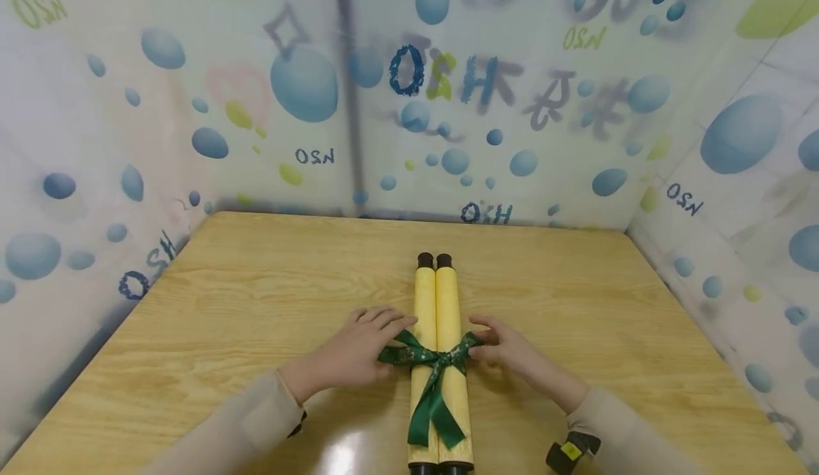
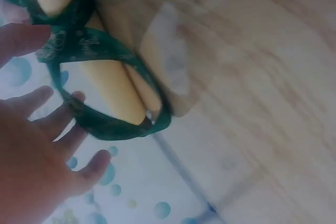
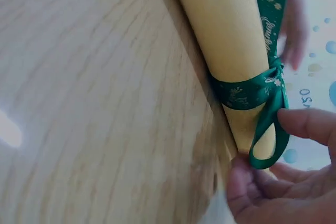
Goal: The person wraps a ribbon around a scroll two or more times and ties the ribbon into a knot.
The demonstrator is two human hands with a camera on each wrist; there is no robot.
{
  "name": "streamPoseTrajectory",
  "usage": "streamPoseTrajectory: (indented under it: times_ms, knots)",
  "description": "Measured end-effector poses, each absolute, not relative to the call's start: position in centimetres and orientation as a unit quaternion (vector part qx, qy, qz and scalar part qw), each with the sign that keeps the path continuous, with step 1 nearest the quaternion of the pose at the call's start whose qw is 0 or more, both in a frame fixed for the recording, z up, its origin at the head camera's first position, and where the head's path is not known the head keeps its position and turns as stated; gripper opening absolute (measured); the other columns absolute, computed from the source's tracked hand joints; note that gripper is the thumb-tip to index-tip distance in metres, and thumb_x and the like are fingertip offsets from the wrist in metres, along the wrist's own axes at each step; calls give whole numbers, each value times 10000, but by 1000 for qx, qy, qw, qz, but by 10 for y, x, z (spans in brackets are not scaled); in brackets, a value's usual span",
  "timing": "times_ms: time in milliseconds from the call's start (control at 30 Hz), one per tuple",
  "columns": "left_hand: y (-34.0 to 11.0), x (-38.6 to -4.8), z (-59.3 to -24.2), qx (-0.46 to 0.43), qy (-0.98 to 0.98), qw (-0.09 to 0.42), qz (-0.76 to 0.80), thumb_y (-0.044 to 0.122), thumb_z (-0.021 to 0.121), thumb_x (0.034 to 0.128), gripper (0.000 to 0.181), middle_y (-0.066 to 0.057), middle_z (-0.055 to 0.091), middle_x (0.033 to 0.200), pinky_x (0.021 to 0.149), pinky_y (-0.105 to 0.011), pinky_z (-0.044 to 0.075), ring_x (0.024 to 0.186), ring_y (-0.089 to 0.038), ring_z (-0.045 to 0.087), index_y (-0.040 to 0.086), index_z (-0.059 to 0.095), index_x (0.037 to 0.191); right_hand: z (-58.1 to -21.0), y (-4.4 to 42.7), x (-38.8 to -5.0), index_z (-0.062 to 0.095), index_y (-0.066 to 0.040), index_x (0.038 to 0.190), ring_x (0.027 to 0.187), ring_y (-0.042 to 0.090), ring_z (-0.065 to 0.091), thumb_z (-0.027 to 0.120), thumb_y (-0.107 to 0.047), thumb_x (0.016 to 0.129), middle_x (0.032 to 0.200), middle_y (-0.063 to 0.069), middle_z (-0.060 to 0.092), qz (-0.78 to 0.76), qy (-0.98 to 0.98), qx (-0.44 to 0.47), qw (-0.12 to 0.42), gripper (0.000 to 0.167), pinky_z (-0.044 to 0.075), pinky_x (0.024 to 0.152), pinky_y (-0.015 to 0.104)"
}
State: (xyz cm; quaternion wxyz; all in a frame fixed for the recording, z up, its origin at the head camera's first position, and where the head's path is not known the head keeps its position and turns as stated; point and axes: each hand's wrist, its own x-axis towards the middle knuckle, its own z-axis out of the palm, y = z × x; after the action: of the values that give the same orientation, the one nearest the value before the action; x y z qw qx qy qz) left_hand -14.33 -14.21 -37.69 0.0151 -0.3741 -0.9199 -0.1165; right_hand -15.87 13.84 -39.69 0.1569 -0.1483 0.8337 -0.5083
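Observation:
Two pale yellow scrolls (image 1: 448,297) with black end knobs lie side by side on the table. A green ribbon (image 1: 438,390) with a light print is tied round them in a bow, its tails hanging toward me. At the bow's left loop is my left hand (image 1: 367,347), fingers spread and loosely bent; in the left wrist view they touch the ribbon's edge (image 2: 100,124). My right hand (image 1: 512,354) is at the right loop, thumb and fingers apart. Its thumb (image 3: 307,124) touches the ribbon in the right wrist view, while the other fingers are beneath the loop.
The wooden table (image 1: 256,269) reaches back to a pale curtain (image 1: 537,134) printed with blue and green drops and lettering. Similar curtain panels stand at both sides. A dark band with a yellow patch (image 1: 571,451) sits at my right wrist.

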Motion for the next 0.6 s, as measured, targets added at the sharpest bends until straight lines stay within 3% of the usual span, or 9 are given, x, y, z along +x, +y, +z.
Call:
streamPoseTrajectory:
  times_ms: [133, 367, 500, 600]
  knots:
    - [-139, -152, -385, -358, -927, -13, -107, 286, 719, 796, 710, -54, 524, 1309, 997, -558, 276, 1211, -277, 462, 150, 391, 1411, -397, 141, -160, 390, 105, 1328, 875, 229, 575, 639, -95, 859, 1051, 176, 594, -518, 826, -149, 163, 567, 481, 743, 372]
    - [-129, -152, -387, -368, -924, 4, -103, 256, 664, 862, 317, -14, 679, 1005, 961, -530, 334, 951, -208, 613, 136, 583, 1143, -398, 145, -151, 592, 63, 1080, 951, 236, 582, 603, 9, 855, 1050, 138, 624, -504, 853, -116, 75, 232, 476, 790, 328]
    - [-126, -151, -383, -369, -922, -40, -106, 271, 646, 864, 361, -16, 691, 970, 968, -564, 323, 888, -161, 642, 118, 560, 1179, -396, 144, -145, 607, 28, 1047, 893, 213, 595, 627, 63, 825, 966, 91, 634, -470, 874, -123, 21, 225, 493, 742, 288]
    - [-124, -152, -379, -367, -922, -55, -113, 243, 644, 855, 437, -17, 684, 1011, 970, -576, 313, 928, -153, 637, 117, 521, 1255, -394, 142, -142, 605, 5, 1079, 824, 173, 583, 631, 77, 809, 904, 57, 624, -457, 881, -123, -3, 280, 489, 687, 259]
